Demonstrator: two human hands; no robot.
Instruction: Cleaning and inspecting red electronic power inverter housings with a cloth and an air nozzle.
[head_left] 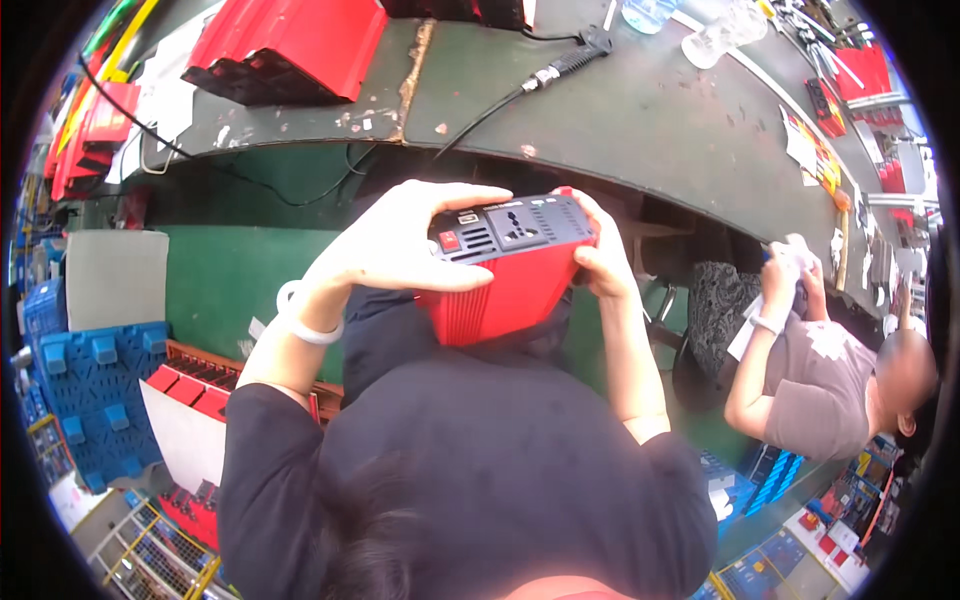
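In front of my body, above my lap, I hold a red power inverter [505, 295] with both hands. Its black end panel faces up and shows a universal socket, a red rocker switch, a small port and vent slots. My left hand [400, 235] wraps the switch end, with the thumb along the near edge and the fingers over the far edge. Round the opposite end curls my right hand [607, 250], its thumb on the near side. The underside of the inverter and some fingertips are hidden.
A dark workbench [470, 85] runs across the front, carrying a red ribbed casing [300, 45], a black cable connector [565, 68] and a clear plastic bottle [722, 38]. Left are a blue plastic pallet [105, 400] and a box of red units [190, 420]. A co-worker [815, 375] sits right.
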